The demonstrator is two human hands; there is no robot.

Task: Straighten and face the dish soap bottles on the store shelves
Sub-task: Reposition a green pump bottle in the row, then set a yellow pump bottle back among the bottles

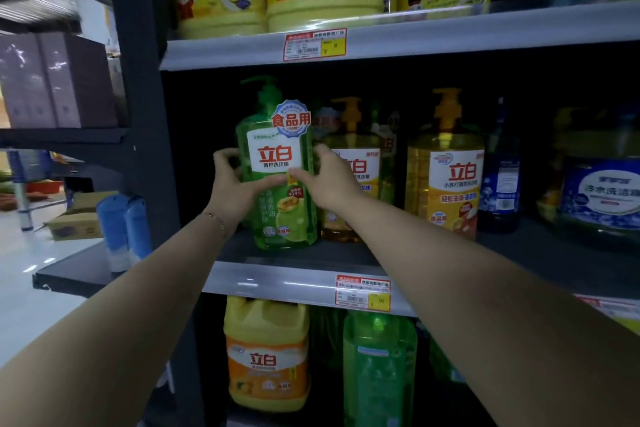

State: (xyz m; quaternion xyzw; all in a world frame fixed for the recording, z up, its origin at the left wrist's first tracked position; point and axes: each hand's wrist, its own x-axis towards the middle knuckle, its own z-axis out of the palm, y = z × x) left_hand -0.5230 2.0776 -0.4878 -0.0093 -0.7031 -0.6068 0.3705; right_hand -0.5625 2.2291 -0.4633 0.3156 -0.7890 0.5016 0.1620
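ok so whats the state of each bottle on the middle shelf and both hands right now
green pump bottle: upright, label facing out, held on both sides
left hand: gripping the green bottle's left side
right hand: gripping its right side
yellow pump bottle: upright, label out, untouched
amber pump bottle: upright, partly hidden behind the right hand

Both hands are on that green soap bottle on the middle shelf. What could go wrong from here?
1. The green bottle stands near the shelf's front edge; pulled further, it might tip off.
2. The right hand is close against the yellow pump bottle behind it, so a turn could knock that one askew.
3. The left hand and right hand partly cover the label, so judging whether it faces straight out may be harder.
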